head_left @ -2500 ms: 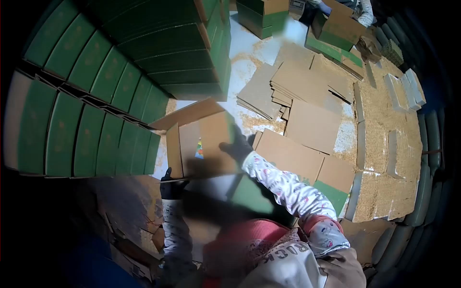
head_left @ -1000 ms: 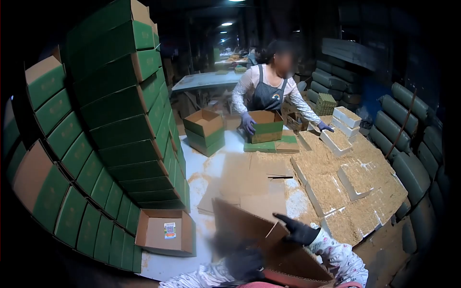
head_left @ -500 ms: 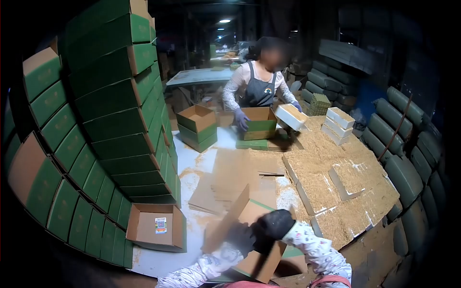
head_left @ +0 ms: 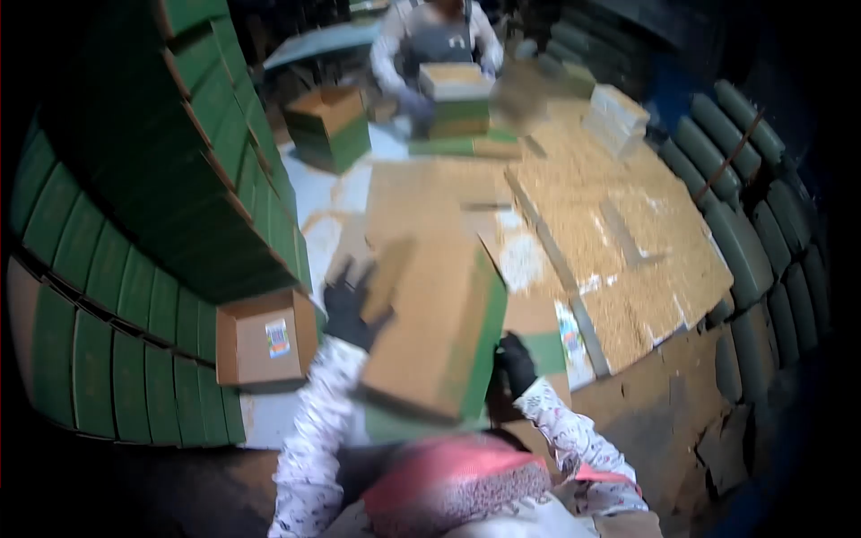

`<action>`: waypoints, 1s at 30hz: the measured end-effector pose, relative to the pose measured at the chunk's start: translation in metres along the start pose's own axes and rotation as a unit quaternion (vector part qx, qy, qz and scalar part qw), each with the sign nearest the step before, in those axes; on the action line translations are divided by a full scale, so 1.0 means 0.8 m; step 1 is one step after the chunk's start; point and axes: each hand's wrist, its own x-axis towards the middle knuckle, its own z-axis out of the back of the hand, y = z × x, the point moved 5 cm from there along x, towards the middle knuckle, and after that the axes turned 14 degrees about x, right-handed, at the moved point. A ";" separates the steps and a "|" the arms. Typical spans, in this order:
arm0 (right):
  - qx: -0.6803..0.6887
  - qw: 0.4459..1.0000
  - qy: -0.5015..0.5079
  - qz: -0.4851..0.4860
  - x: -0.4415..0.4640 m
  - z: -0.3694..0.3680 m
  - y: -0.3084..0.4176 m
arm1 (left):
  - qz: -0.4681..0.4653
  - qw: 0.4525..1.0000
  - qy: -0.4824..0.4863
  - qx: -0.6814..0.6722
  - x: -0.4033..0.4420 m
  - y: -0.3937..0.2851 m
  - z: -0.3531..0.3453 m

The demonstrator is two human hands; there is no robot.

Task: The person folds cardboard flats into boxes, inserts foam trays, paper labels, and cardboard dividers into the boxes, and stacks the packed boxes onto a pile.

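Observation:
A brown cardboard box (head_left: 426, 327) with a green side lies tilted on the table in front of me, blurred by motion, its broad brown face up. My left hand (head_left: 354, 305), in a black glove, is at the box's left side with fingers spread and the thumb toward its edge. At the box's lower right edge is my right hand (head_left: 514, 363), also black-gloved, its fingers curled against the green side. What its fingertips do there is partly hidden.
An open carton (head_left: 267, 341) with a printed label inside stands at left, before tall stacks of green cartons (head_left: 117, 368). Shavings-like material (head_left: 646, 233) covers the table's right side. Across the table, a co-worker (head_left: 439, 40) handles a white-sided block (head_left: 456, 81) over a green box (head_left: 459, 117).
My view has tipped downward. My hands have moved apart from close together to either side of the box, which now shows its brown face. The co-worker's white block has moved over the green box.

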 end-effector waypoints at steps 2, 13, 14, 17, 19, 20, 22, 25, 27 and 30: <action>0.179 0.968 0.005 -0.173 -0.043 -0.058 0.036 | -0.021 0.999 -0.024 -0.036 -0.010 0.053 -0.001; -0.270 0.862 0.417 0.097 0.006 0.017 0.136 | -0.055 0.954 0.172 -0.241 -0.019 -0.064 0.003; -0.269 0.855 0.443 0.017 0.012 0.024 0.144 | -0.079 0.983 0.105 -0.130 0.010 -0.047 0.003; -0.003 0.993 0.102 0.059 0.027 0.114 0.130 | -0.036 0.952 0.254 -0.165 0.006 0.002 -0.090; -0.035 0.963 -0.264 0.032 -0.001 0.220 0.061 | -0.041 0.951 0.254 -0.171 0.011 -0.005 -0.093; -0.092 0.911 -0.395 -0.071 -0.035 0.263 -0.015 | -0.020 0.950 0.259 -0.172 0.011 -0.006 -0.093; -0.146 0.809 -0.534 -0.199 -0.115 0.323 -0.174 | 0.008 0.945 0.269 -0.185 0.013 -0.006 -0.091; 0.301 0.627 -0.558 -0.452 -0.176 0.302 -0.327 | -0.006 0.944 0.274 -0.185 0.015 0.001 -0.093; 0.218 0.661 -0.620 -0.363 -0.177 0.313 -0.350 | 0.005 0.943 0.278 -0.181 0.017 -0.003 -0.092; 0.228 0.643 -0.636 -0.360 -0.171 0.311 -0.318 | -0.001 0.947 0.267 -0.178 0.017 -0.007 -0.088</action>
